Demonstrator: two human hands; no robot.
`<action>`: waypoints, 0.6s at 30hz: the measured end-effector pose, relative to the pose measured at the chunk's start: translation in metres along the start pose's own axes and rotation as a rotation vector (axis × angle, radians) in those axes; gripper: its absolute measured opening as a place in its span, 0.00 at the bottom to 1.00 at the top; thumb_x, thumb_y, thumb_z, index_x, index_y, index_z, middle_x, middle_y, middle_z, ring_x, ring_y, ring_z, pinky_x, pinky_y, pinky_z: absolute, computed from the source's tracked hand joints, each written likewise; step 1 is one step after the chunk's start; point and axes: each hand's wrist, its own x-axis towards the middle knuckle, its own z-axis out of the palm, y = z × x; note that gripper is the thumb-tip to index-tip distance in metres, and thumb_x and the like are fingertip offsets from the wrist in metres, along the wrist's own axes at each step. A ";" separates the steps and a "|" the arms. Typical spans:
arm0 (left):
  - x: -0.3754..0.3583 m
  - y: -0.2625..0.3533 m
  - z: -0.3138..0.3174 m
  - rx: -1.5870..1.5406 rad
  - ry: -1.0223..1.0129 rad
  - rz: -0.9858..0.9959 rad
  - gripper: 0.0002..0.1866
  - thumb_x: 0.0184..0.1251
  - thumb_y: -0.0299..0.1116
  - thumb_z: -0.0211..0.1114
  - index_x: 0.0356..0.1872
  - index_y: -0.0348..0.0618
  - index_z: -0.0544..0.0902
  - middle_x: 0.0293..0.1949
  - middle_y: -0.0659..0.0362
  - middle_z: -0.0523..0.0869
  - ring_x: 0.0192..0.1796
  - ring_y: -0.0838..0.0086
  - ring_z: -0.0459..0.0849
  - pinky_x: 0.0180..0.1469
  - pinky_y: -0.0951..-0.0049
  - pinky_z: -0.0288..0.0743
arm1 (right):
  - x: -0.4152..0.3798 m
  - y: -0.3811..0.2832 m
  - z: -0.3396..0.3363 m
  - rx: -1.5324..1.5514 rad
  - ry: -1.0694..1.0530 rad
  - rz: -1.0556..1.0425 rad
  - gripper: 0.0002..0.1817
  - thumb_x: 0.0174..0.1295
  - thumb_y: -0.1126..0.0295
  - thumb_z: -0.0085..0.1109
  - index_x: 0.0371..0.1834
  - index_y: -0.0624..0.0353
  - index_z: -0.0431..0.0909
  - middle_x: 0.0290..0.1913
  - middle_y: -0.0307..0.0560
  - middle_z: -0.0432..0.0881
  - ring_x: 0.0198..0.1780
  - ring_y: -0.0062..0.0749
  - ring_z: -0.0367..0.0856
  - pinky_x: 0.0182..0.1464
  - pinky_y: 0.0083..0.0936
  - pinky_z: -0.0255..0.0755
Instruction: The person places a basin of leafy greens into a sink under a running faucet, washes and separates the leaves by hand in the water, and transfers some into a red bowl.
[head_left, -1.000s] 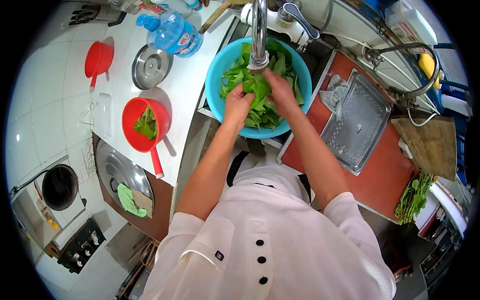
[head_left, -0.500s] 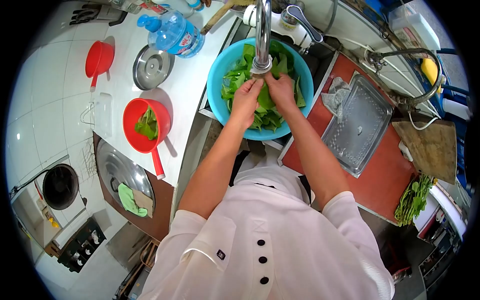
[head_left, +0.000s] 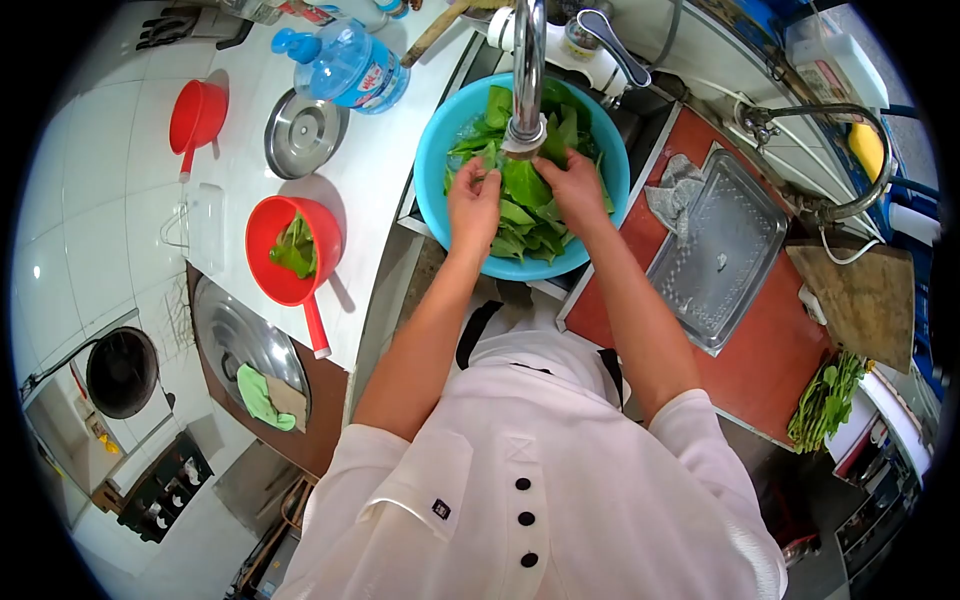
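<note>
A turquoise basin of leafy greens in water sits in the sink beneath the tap. My left hand is over the left part of the basin, its fingers curled and thumb pressed in, with a bit of green leaf at the fingertips. Across from it, my right hand is closed on a broad leaf, thumb toward the middle. Its fingertips are partly hidden among the leaves. The tap spout hangs just above and between both hands.
On the white counter to the left are a red ladle holding some leaves, a steel lid and a blue-capped bottle. To the right lie a metal tray, a grey cloth, a wooden board and a bunch of greens.
My hands have parted: the left moved left and slightly down from under the spout, while the right shifted a little to the right. More leaf shows between them.
</note>
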 end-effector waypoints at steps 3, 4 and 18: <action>-0.002 0.011 -0.006 -0.273 -0.220 -0.202 0.16 0.71 0.35 0.57 0.56 0.43 0.72 0.46 0.60 0.81 0.46 0.76 0.80 0.49 0.73 0.75 | -0.014 -0.004 0.003 -0.431 -0.015 -0.192 0.19 0.58 0.73 0.59 0.53 0.63 0.77 0.49 0.48 0.83 0.45 0.37 0.82 0.47 0.27 0.75; -0.004 0.021 -0.006 -0.566 -0.303 -0.328 0.16 0.72 0.35 0.56 0.56 0.43 0.72 0.48 0.59 0.81 0.47 0.74 0.81 0.50 0.73 0.76 | -0.020 -0.004 0.004 -0.667 -0.048 -0.300 0.19 0.56 0.72 0.60 0.53 0.60 0.78 0.52 0.50 0.82 0.50 0.43 0.81 0.51 0.30 0.75; 0.002 0.022 -0.003 -0.442 -0.470 -0.442 0.10 0.68 0.31 0.61 0.48 0.45 0.78 0.45 0.61 0.83 0.44 0.74 0.83 0.48 0.65 0.79 | -0.046 0.003 -0.015 -0.592 0.116 -0.487 0.11 0.64 0.72 0.55 0.47 0.60 0.80 0.46 0.47 0.77 0.46 0.29 0.77 0.48 0.23 0.72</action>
